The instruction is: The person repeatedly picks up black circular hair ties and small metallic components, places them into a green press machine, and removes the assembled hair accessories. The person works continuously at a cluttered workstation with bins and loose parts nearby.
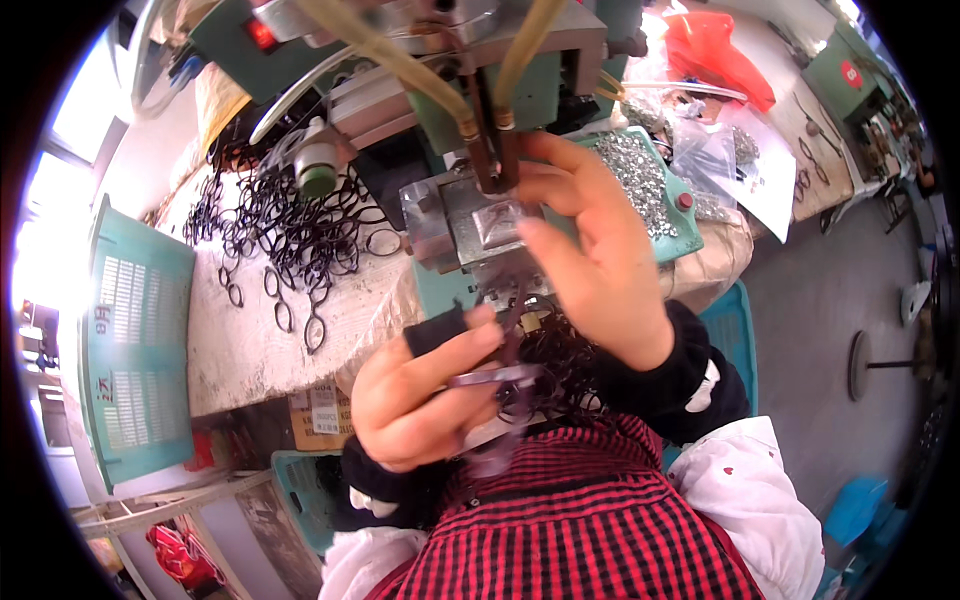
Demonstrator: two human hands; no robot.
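Note:
My left hand, with a black band around one finger, is closed on a purple eyeglass frame, which motion blurs. The frame hangs just below the metal work block of a green bench machine. My right hand reaches in from the right, fingers curled beside the machine's copper-coloured prongs and thumb by the block's edge. Its fingertips are blurred and partly hidden, and anything small between them cannot be made out. Below, several dark eyeglass frames lie piled between my forearms.
A tangled heap of dark eyeglass frames covers the bench at left, beside an upright green plastic basket. Right of the machine is a green tray of small silver metal parts, with clear and red plastic bags behind.

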